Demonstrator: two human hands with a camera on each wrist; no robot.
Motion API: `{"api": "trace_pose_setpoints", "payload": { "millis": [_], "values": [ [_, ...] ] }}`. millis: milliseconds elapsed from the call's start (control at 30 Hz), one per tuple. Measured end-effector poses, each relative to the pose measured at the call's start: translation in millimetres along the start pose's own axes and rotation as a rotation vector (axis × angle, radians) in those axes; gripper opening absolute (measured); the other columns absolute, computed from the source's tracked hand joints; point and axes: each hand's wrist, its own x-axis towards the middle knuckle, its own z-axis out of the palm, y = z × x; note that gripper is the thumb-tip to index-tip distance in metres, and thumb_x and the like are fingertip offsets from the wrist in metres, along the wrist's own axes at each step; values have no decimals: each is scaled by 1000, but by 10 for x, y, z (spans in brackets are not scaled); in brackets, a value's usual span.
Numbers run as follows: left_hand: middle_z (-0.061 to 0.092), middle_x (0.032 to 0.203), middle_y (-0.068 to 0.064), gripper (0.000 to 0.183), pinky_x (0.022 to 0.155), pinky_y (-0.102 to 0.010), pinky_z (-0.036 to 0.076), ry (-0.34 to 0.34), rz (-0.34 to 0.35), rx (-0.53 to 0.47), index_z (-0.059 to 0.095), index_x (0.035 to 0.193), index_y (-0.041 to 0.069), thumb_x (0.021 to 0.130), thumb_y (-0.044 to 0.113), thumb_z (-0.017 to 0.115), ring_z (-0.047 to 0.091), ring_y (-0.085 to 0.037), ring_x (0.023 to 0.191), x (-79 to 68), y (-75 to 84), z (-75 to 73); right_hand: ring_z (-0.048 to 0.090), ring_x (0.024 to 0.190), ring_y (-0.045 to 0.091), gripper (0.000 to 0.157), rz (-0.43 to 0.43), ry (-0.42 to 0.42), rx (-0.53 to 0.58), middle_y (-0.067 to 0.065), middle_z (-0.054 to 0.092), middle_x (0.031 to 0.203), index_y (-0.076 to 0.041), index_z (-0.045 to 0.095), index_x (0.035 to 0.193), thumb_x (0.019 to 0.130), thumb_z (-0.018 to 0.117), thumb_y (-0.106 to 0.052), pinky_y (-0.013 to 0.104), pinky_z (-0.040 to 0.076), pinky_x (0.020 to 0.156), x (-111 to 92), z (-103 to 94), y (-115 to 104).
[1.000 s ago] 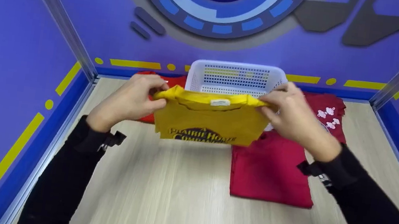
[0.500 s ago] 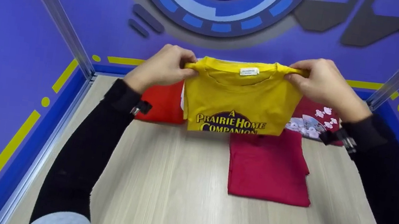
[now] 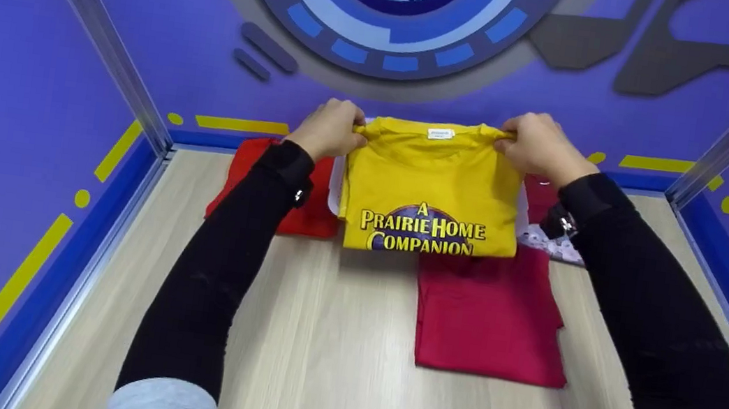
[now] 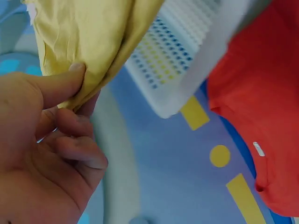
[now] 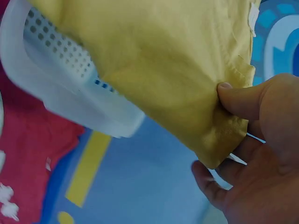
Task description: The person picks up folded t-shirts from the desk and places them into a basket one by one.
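A folded yellow T-shirt with "A Prairie Home Companion" print hangs over the white perforated basket, covering most of it in the head view. My left hand pinches its left shoulder corner between thumb and fingers; in the left wrist view the thumb presses on the cloth. The right hand pinches the opposite shoulder corner, as the right wrist view also shows. A white label sits at the neckline between the hands.
Left of the basket lies a folded red shirt. A crimson folded shirt is on the wooden table in front. At right a dark red shirt with pale print is partly hidden by my arm. Blue panels enclose the table.
Both hands have carried the yellow shirt from left of centre back and right over the basket. Since half a second ago the hands have come closer together, and its front lies more face-up.
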Motion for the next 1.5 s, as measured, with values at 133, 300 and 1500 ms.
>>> {"api": "trace_pose_setpoints", "payload": {
  "millis": [133, 300, 1500],
  "values": [
    [70, 149, -16, 37, 116, -51, 55, -17, -52, 47, 74, 140, 8, 105, 20, 71, 67, -34, 133, 185, -26, 145, 59, 132, 53, 39, 42, -30, 9, 31, 72, 138, 3, 75, 135, 109, 65, -24, 64, 34, 120, 101, 158, 69],
    [75, 128, -16, 22, 102, -48, 61, -32, -83, 103, 76, 119, 4, 100, 15, 71, 71, -33, 114, 581, -216, 463, 61, 129, 49, 36, 58, -47, -5, 29, 75, 134, 2, 77, 132, 110, 65, -24, 62, 26, 117, 158, 359, 142],
    [74, 134, -24, 22, 99, -42, 61, 9, -85, 111, 74, 125, -4, 105, 3, 67, 74, -35, 116, 295, 74, 734, 69, 118, 47, 23, 2, -52, -62, 25, 82, 114, 2, 81, 102, 108, 64, -13, 76, 12, 130, 263, 717, 235]
  ]
}}
